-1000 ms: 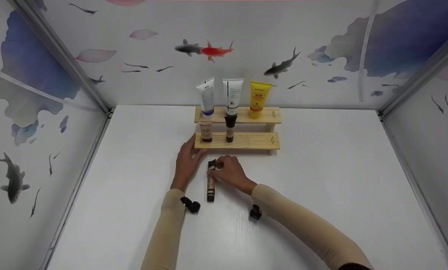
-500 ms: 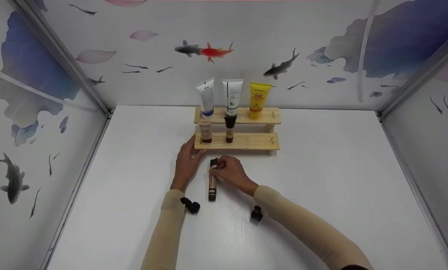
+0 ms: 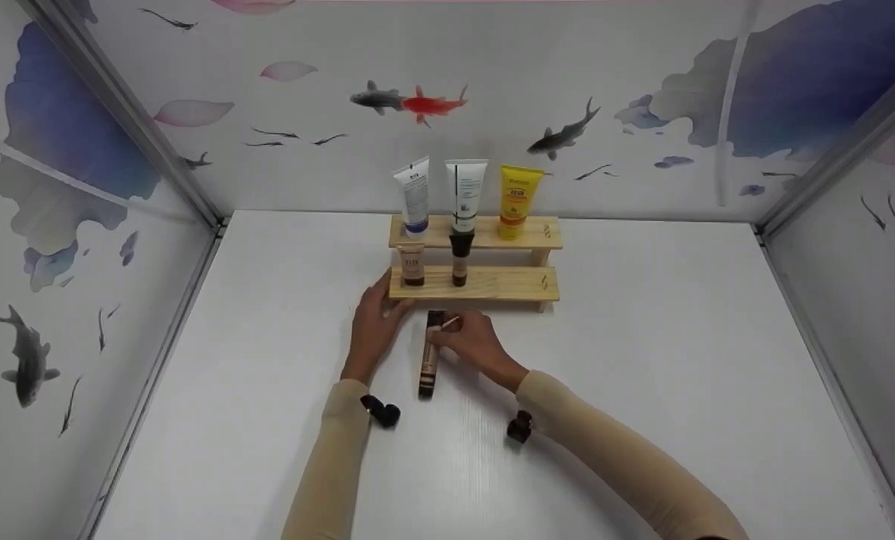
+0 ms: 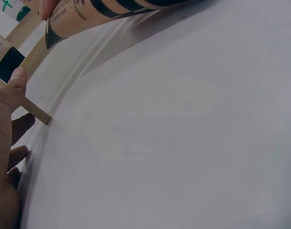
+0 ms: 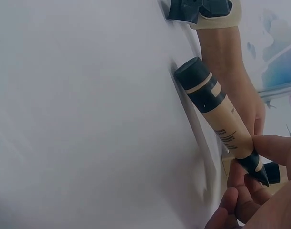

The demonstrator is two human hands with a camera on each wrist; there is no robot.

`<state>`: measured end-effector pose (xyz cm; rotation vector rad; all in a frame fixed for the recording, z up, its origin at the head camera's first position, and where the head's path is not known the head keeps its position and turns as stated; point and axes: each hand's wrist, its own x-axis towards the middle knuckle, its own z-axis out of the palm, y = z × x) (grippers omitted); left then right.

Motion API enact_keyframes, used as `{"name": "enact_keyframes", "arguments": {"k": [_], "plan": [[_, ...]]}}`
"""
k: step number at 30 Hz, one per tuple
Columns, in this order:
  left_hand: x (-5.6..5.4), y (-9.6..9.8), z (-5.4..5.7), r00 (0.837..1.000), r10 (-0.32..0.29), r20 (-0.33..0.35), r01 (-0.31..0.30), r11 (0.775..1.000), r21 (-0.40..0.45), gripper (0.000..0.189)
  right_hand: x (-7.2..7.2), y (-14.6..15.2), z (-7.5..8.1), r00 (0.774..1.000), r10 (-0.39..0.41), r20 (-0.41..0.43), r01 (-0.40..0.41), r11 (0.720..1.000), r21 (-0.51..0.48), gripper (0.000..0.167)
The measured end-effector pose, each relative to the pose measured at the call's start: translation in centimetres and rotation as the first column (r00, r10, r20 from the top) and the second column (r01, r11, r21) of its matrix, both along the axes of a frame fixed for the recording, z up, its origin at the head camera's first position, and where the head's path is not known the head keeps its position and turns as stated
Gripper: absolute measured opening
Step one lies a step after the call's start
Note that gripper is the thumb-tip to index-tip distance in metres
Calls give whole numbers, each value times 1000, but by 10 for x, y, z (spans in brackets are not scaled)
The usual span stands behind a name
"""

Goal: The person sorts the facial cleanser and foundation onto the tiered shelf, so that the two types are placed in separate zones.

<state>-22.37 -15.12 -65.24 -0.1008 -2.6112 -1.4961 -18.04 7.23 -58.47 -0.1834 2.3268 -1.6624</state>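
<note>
My right hand pinches the dark crimped end of a beige cosmetic tube with a black cap. In the right wrist view the tube slants, with its cap pointing away from the fingers. At the left end of a two-tier wooden stand, my left hand grips the lower board. The left wrist view shows the thumb on the board's edge and the other fingers by the stand's leg. A small pink-beige tube and a slim black-topped tube stand on the lower board.
Up on the rear tier stand a white tube with a blue cap, another white tube and a yellow tube. A white table lies beneath, enclosed by printed panels at the back and sides.
My right hand has moved slightly right and toward the stand with the tube, whose crimped end now leans right. The left hand and the stand stay put.
</note>
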Motion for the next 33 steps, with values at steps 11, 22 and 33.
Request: {"name": "enact_keyframes", "arguments": {"k": [11, 22, 33], "plan": [[-3, 0, 2, 1000, 0, -12, 0, 1000, -13, 85, -1, 22, 4, 998, -65, -20, 65, 998, -3, 38], [0, 0, -1, 1000, -2, 4, 2, 1000, 30, 86, 4, 46, 4, 994, -92, -60, 90, 996, -28, 51], [1, 0, -1, 1000, -2, 15, 1, 999, 53, 87, 8, 72, 3, 989, -131, -69, 129, 991, -30, 56]]}}
